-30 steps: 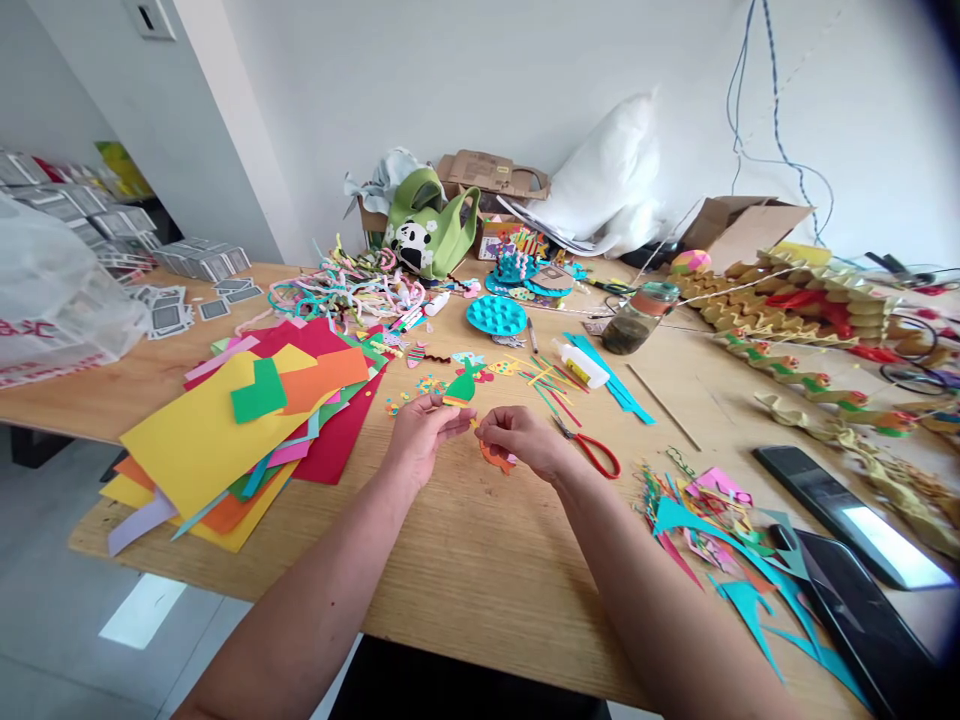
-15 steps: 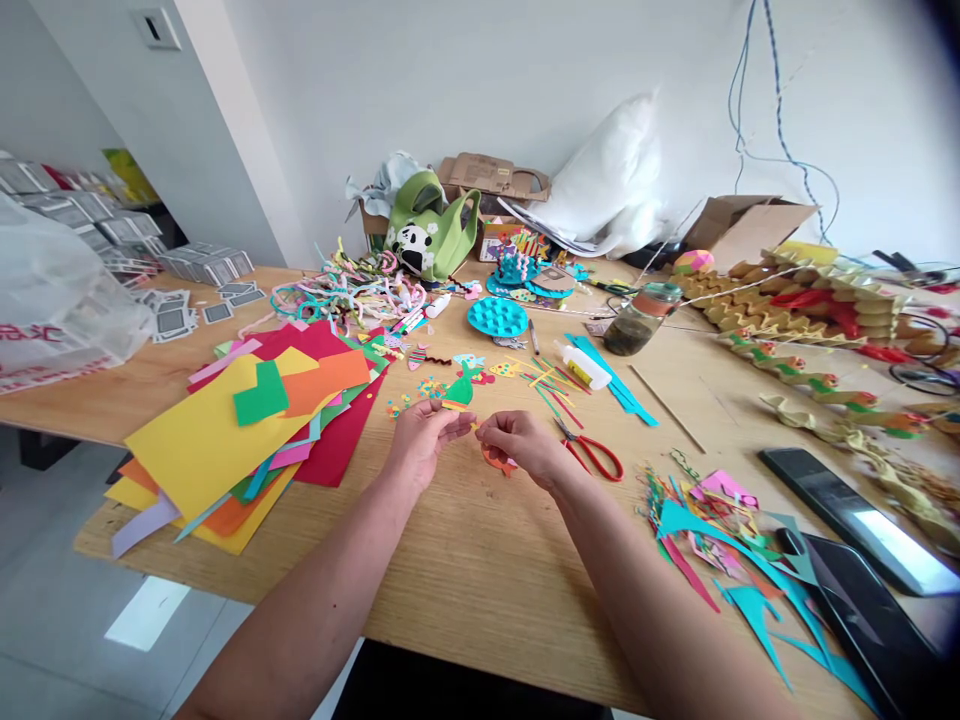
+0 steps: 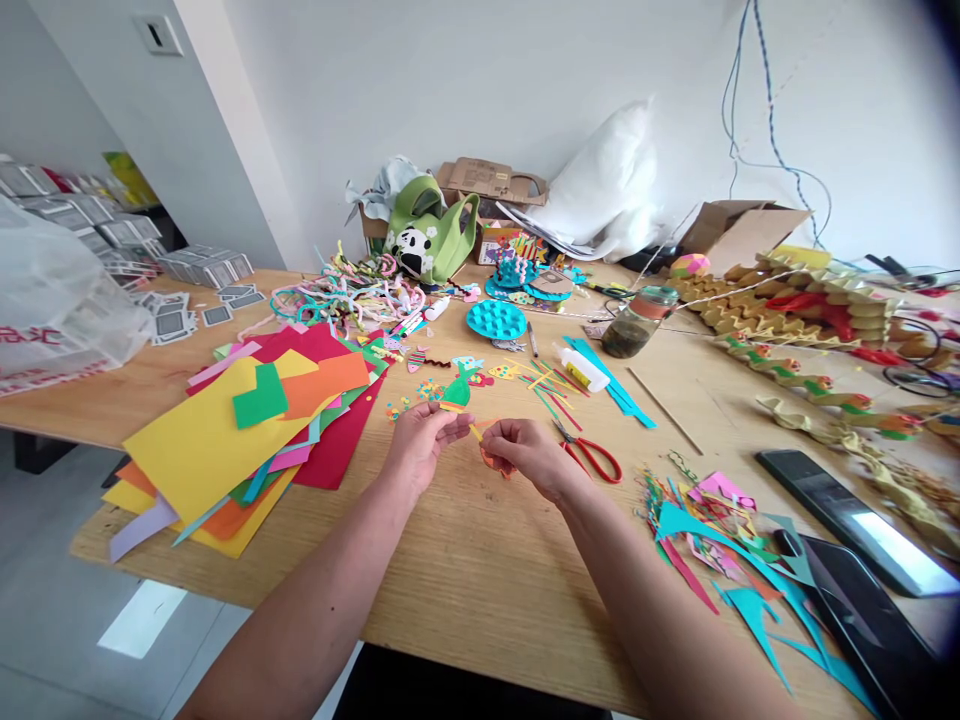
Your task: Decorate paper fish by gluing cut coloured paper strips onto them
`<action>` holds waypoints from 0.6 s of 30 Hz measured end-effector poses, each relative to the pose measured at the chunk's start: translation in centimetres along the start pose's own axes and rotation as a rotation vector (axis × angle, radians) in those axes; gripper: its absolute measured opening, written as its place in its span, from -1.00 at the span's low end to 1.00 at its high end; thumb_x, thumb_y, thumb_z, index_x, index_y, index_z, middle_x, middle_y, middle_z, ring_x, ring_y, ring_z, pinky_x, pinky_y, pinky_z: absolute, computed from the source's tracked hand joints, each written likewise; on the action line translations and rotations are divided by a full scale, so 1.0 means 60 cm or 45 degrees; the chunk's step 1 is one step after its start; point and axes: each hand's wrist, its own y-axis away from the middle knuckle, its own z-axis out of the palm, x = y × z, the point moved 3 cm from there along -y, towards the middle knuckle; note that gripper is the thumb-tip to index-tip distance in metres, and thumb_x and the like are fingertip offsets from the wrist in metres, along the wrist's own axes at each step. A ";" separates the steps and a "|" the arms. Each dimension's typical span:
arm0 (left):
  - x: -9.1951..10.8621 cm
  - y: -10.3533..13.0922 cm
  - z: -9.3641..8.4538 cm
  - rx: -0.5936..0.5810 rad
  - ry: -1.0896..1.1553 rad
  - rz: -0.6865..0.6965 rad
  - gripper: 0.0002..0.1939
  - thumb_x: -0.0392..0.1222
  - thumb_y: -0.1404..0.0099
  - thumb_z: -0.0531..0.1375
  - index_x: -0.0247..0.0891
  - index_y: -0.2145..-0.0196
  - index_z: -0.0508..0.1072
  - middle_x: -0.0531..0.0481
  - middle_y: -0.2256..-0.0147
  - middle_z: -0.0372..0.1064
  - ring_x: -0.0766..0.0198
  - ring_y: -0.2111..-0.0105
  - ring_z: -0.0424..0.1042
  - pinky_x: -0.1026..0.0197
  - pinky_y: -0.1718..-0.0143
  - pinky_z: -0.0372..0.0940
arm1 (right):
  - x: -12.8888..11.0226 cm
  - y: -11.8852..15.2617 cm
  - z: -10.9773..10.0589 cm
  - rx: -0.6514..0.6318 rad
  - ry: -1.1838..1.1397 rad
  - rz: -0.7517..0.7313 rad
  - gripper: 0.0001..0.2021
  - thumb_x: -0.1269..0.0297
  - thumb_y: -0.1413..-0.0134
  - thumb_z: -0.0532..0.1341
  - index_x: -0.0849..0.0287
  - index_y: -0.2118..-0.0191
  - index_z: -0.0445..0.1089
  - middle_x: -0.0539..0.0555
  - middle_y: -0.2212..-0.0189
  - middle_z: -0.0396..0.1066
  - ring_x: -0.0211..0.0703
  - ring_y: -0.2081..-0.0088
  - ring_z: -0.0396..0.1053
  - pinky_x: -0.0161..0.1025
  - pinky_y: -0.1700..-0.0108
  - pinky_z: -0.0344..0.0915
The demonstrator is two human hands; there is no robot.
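My left hand (image 3: 426,440) holds a green paper cutout (image 3: 455,391) with yellow and orange strips across its lower edge, pinched between thumb and fingers. Just to the right, my right hand (image 3: 517,450) pinches a thin yellow paper strip (image 3: 476,433), whose tip points toward the cutout, a small gap away. An orange paper piece (image 3: 491,461) lies partly hidden beneath my right hand. Red-handled scissors (image 3: 600,455) rest on the table right of that hand. Small colored dots (image 3: 405,402) are scattered beyond my left hand.
Stacked colored paper (image 3: 217,440) covers the left side. Behind the hands are a blue scalloped plate (image 3: 496,319), a glue bottle (image 3: 585,369) and a glass jar (image 3: 637,322). Paper scraps (image 3: 720,530) and a phone (image 3: 855,520) lie at the right, near egg-carton strips (image 3: 810,385).
My right hand has drawn slightly away from my left, and more of the yellow strip shows between them. The green cutout has shifted a little.
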 end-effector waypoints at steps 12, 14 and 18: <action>-0.004 0.010 0.011 -0.051 -0.086 -0.067 -0.87 -0.33 0.06 0.31 -0.34 0.49 0.44 -0.13 0.49 0.53 0.15 0.39 0.55 0.09 0.19 0.40 | 0.009 0.019 -0.011 0.083 -0.227 -0.068 -0.56 -0.13 0.16 0.32 0.22 0.45 0.39 -0.02 0.61 0.36 -0.33 0.58 0.25 -0.33 0.53 0.15; -0.009 0.011 0.012 -0.066 -0.114 -0.077 -0.87 -0.33 0.07 0.31 -0.33 0.50 0.43 -0.13 0.49 0.53 0.16 0.41 0.55 0.10 0.20 0.40 | 0.014 0.017 -0.006 0.058 -0.232 -0.066 -0.59 -0.08 0.21 0.36 0.24 0.47 0.40 -0.02 0.61 0.35 -0.35 0.59 0.22 -0.34 0.54 0.11; -0.018 0.011 0.014 -0.093 -0.140 -0.121 -0.88 -0.34 0.06 0.29 -0.34 0.48 0.43 -0.16 0.48 0.54 0.17 0.43 0.55 0.11 0.22 0.40 | 0.021 0.017 0.000 0.029 -0.265 0.008 -0.66 0.05 0.30 0.40 0.24 0.55 0.40 0.00 0.62 0.39 -0.36 0.61 0.21 -0.35 0.56 0.05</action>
